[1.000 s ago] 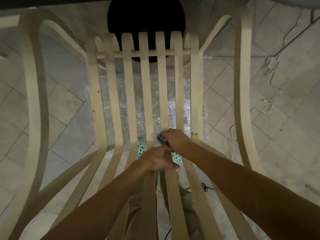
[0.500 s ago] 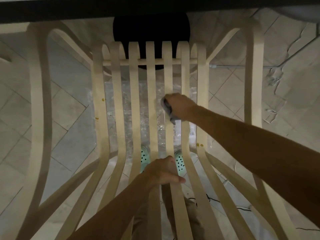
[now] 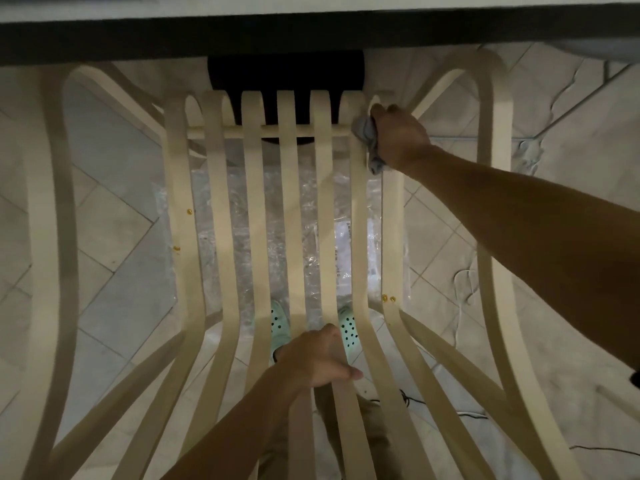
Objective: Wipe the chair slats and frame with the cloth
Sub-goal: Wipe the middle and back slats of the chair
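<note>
The grey cloth [image 3: 373, 147] is bunched at the far end of the chair [image 3: 254, 202], against the outer right slat [image 3: 393, 220], beside the crossbar [image 3: 232, 132]. The right hand [image 3: 401, 135] holds it in curled fingers, with the arm stretched straight. The left hand [image 3: 317, 358] grips a middle slat [image 3: 325, 237] at the near end, with the thumb laid across.

A pale bentwood chair [image 3: 221, 237], seen from above. Long narrow slats [image 3: 290, 202] run side by side, curling over at their far ends above a thin crossbar [image 3: 214, 132]. Looped arms of the frame [image 3: 52, 237] flank them (one each side). A small grey cloth [image 3: 370, 140], bunched in the right hand [image 3: 401, 136], lies against the crossbar's right end.
</note>
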A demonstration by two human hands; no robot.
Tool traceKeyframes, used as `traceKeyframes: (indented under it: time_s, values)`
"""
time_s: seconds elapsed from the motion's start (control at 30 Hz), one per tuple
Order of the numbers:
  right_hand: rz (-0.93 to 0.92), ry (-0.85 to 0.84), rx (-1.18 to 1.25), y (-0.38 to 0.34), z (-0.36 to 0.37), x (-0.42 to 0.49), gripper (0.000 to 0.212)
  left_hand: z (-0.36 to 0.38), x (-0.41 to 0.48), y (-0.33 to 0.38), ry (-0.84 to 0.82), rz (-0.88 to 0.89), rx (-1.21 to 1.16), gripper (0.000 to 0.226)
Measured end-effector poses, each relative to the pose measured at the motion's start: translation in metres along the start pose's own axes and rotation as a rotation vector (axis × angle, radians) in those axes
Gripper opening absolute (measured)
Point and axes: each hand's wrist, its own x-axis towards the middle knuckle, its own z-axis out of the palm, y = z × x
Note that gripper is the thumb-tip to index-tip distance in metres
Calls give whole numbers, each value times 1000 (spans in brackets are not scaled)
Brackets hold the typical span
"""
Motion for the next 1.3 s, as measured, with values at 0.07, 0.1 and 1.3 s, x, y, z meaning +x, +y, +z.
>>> traceKeyframes:
  time_s: [0.07, 0.1, 1.3]
  values:
    - [-11, -30, -25, 4, 9, -13, 38, -2, 0, 1, -1, -6, -26, 94]
    - [-24, -68, -30, 0, 16, -20, 38, -2, -1, 1, 1, -7, -40, 94]
    - [109, -363, 33, -3, 65, -152, 15, -8, -23, 19, -11, 54, 72, 66]
